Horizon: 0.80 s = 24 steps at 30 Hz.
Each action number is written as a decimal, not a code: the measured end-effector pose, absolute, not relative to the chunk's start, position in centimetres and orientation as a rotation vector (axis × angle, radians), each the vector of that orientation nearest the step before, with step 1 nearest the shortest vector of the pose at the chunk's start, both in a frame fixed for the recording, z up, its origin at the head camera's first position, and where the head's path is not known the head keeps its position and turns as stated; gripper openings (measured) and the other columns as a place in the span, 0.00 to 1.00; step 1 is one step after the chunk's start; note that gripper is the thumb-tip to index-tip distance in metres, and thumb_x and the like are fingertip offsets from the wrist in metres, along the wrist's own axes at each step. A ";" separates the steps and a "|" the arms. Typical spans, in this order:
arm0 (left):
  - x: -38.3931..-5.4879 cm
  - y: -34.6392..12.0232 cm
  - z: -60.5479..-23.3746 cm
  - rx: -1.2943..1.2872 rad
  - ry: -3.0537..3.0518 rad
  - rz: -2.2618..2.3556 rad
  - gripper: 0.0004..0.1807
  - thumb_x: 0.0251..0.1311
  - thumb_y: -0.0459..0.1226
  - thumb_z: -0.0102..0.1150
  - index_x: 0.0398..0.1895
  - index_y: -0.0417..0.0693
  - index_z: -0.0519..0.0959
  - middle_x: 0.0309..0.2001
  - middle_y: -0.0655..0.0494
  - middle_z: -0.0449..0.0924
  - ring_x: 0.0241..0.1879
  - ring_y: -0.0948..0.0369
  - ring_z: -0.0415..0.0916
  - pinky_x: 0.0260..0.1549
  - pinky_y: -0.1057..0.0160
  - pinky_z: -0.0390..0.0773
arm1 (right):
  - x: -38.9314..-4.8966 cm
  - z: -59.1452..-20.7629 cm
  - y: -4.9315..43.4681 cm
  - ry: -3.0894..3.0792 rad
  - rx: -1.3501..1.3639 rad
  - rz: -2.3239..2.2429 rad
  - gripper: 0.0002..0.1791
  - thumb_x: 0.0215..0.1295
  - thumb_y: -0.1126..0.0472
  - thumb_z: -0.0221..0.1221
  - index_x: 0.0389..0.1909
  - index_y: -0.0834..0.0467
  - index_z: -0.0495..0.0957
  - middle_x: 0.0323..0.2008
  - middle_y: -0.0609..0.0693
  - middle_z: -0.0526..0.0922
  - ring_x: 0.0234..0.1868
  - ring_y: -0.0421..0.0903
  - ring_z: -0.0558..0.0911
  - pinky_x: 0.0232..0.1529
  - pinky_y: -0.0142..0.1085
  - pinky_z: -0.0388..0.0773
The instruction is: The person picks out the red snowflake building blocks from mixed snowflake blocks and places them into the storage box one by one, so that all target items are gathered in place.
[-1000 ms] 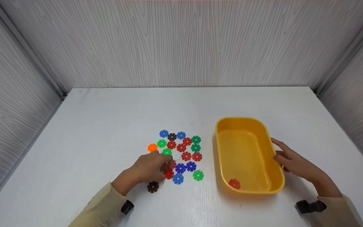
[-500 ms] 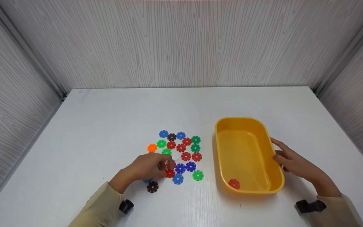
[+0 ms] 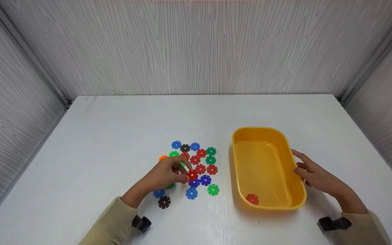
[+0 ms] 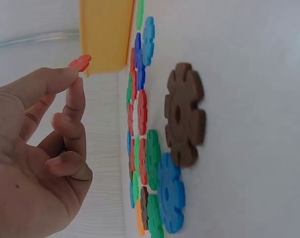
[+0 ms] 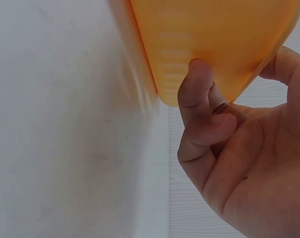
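My left hand pinches a red notched plastic disc by its edge between thumb and fingertip. In the left wrist view that red disc is held up off the table, the other fingers curled below. Beneath and around the hand lie several flower-shaped discs, among them a blue disc, a light green disc and a dark brown disc. My right hand grips the right wall of a yellow plastic tub, thumb at the rim and fingers against the outside. One red disc lies inside, near the tub's front end.
More discs spread behind the left hand, including an orange disc partly covered by it and a dark green disc. White table surface extends to a wood-grain panel at the back, with similar panels on both sides.
My left hand has lifted a red disc from the near part of the cluster and moved slightly to the right and away. The right hand and the tub have stayed in place.
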<state>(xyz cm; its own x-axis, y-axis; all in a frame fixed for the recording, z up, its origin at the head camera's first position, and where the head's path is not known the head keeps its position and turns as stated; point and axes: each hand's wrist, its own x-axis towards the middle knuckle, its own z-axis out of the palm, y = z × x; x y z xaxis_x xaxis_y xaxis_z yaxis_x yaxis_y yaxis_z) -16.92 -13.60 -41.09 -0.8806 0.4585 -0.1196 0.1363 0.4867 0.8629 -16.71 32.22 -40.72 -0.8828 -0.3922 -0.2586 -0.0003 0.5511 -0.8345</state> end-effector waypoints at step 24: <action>-16.8 -6.8 -40.3 0.380 2.077 1.772 0.14 0.56 0.37 0.67 0.46 0.50 0.78 0.40 0.52 0.83 0.40 0.58 0.83 0.46 0.58 0.82 | -16.8 -40.8 32.1 2.397 -0.323 -1.247 0.35 0.75 0.58 0.43 0.76 0.55 0.38 0.51 0.64 0.74 0.25 0.43 0.68 0.25 0.30 0.64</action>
